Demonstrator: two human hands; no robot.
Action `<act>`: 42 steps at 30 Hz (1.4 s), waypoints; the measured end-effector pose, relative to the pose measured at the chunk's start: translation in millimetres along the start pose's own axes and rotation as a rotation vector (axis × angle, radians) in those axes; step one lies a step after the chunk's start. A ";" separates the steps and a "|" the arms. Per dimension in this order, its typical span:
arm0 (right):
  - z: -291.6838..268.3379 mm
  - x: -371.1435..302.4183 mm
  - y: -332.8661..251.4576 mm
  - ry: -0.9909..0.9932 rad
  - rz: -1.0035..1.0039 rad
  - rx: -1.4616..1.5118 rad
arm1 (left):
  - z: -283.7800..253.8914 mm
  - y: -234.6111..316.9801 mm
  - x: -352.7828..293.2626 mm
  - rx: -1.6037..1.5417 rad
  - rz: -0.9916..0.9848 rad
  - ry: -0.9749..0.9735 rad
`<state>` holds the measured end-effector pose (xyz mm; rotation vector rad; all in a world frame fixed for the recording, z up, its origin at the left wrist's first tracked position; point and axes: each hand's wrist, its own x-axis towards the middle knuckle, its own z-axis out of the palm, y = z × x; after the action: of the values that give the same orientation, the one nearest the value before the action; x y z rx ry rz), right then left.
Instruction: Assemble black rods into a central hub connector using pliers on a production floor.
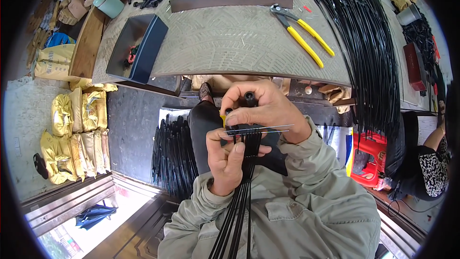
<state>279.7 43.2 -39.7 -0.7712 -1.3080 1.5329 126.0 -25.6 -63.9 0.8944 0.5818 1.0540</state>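
Observation:
In front of my chest, my left hand (224, 165) is closed around a fanned row of thin black rods (252, 145). The rods run down past my jacket toward the lower edge. Two thin metal wires (280, 127) lie across their upper ends. Just above, my right hand (270, 110) has its thumb and fingers closed on a black plastic tube-shaped piece (230, 116), mostly covered by the fingers. A second round hollow black end (249, 97) shows between its fingers. Something yellow peeks out beside the fingertips, too small to name.
Beyond my hands, the workbench (206, 43) holds yellow-handled pliers (306, 41), a dark bin (143, 50), a flat metal bar (230, 1) and a long heap of black rods (364, 38). More black rods (173, 156) stand by my left leg. A person (429, 163) sits at right near a red stool (369, 156).

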 end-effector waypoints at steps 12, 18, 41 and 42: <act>1.3 4.6 -3.7 -0.039 -0.091 -0.032 | 2.7 3.4 2.0 0.027 0.012 0.047; 6.4 -27.1 10.6 0.385 -0.032 0.359 | -0.1 6.1 6.9 0.035 0.037 0.127; 32.1 -52.2 2.5 0.611 -0.185 -0.243 | 0.0 6.7 1.6 0.087 0.076 0.097; 35.1 -51.3 -1.1 0.626 -0.138 -0.213 | 1.4 7.5 2.5 0.095 0.113 0.109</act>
<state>266.6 -17.4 -36.2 -1.1560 -1.0257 0.9347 124.4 -22.2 -56.8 0.9663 0.6835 1.1901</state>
